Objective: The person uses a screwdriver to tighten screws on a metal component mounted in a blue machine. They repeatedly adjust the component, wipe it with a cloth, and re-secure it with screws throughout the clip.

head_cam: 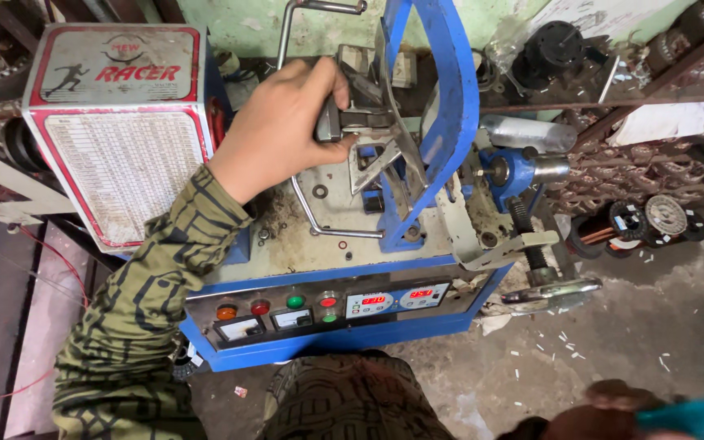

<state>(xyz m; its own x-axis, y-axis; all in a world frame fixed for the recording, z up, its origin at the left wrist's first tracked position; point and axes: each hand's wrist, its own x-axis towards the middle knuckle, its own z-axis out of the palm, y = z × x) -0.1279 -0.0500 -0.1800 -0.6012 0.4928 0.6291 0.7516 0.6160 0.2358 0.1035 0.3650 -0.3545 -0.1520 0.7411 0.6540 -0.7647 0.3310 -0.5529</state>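
- Gripping a grey metal clamp (344, 121) with the left hand (283, 130); fingers (329, 77) curling over its top, thumb pressing from below, hand closed tight on it.
- Sitting on the top plate (303, 236) of a blue machine (417, 314), the clamp, just left of the blue arched frame (454, 98).
- Extending from lower left in a green patterned sleeve (136, 310), the left forearm.
- Showing only partly at the bottom right corner, the right hand (605, 415), well apart from the left; touching a teal object (694, 415); grip impossible to tell.
- Lying on the plate below the clamp, a bent steel rod (319, 224).
- Facing the camera along the machine front, a panel with orange, red and green buttons (295, 301), two dial meters (266, 324) and two red digital displays (397, 300).
- Standing just left of the hand, a white box with red trim (120, 130).
- Resting right of the machine on the floor, copper wire spools (637, 224).
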